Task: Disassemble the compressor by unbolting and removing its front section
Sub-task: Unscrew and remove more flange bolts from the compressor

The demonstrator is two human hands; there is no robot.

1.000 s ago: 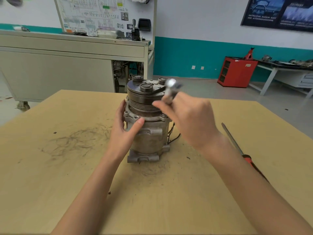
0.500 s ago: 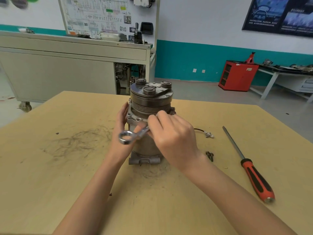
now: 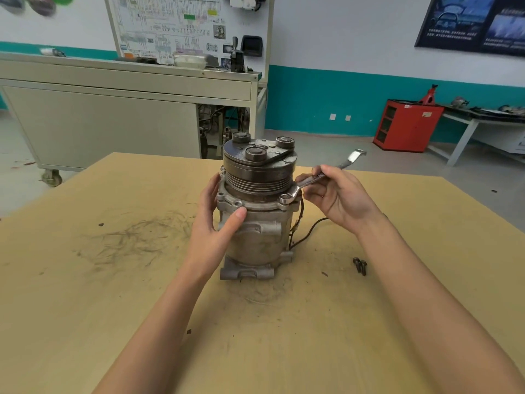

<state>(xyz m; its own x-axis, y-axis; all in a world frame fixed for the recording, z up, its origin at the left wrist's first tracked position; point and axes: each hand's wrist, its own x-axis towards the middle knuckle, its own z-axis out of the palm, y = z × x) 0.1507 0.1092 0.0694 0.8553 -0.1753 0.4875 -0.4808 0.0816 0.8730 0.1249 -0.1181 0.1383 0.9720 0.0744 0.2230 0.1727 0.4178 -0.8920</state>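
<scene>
A grey metal compressor (image 3: 261,240) stands upright on the wooden table (image 3: 113,280), its dark pulley and clutch front section (image 3: 258,166) on top. My left hand (image 3: 216,220) holds the body's left side, thumb across the front below the flange. My right hand (image 3: 338,197) grips a silver wrench (image 3: 321,177). The wrench's ring end sits over a bolt (image 3: 285,198) at the flange's right front corner, and its open end points up to the right.
Two loose bolts (image 3: 360,265) lie on the table right of the compressor, beside its black wire (image 3: 309,231). A grey workbench (image 3: 113,109) with a wiring board stands behind. A red cabinet (image 3: 406,125) sits at the back right.
My right hand swung the wrench from the compressor's front left round to the right side and set its ring end on the right front flange bolt. My left hand stayed on the body.
</scene>
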